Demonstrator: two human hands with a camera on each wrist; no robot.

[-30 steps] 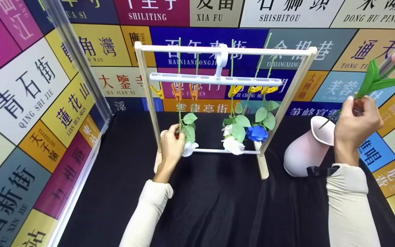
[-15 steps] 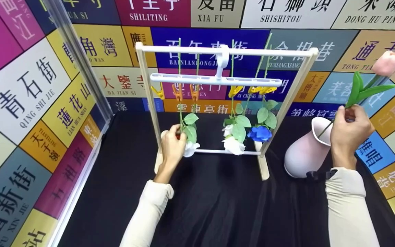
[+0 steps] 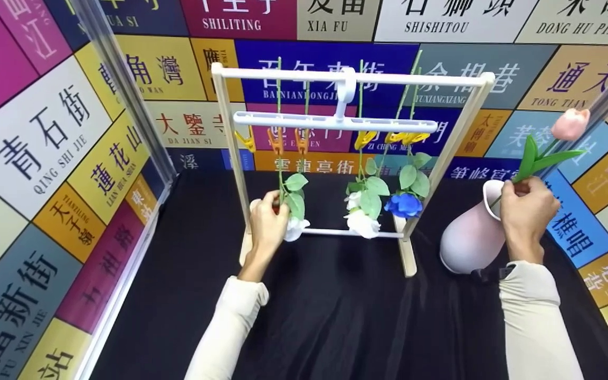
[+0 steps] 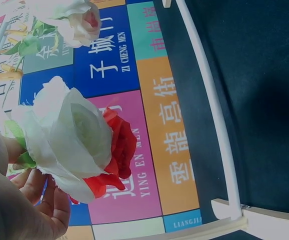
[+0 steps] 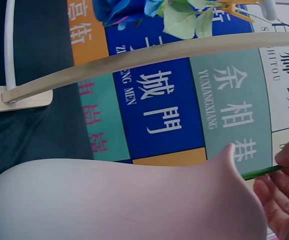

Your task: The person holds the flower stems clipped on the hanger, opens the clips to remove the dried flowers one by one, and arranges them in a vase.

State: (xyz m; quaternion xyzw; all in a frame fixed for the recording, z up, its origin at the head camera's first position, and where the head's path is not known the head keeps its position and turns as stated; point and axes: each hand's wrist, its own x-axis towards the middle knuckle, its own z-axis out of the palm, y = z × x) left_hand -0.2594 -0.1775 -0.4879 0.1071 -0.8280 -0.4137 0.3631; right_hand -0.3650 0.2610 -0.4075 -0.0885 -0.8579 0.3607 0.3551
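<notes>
My right hand (image 3: 530,214) pinches the green stem of a pink tulip (image 3: 570,124) just below its leaves, right at the mouth of a pink-and-white vase (image 3: 473,235). In the right wrist view the stem (image 5: 264,172) runs behind the vase's lip, its lower end hidden. My left hand (image 3: 268,219) pinches the stem of a white rose (image 4: 72,142) hanging head down from the rack. A red rose (image 4: 122,150) hangs right behind that white bloom. White roses (image 3: 362,221) and a blue rose (image 3: 404,205) hang farther right.
A wooden rack (image 3: 457,153) with a white top bar carries a white hanger (image 3: 335,122) with orange and yellow clips (image 3: 366,140). Black cloth (image 3: 335,311) covers the table. Walls printed with street names (image 3: 19,142) stand behind and at the sides.
My right hand has come down and left with the tulip, its stem sinking deeper into the vase. The left hand keeps its place on the white rose's stem.
</notes>
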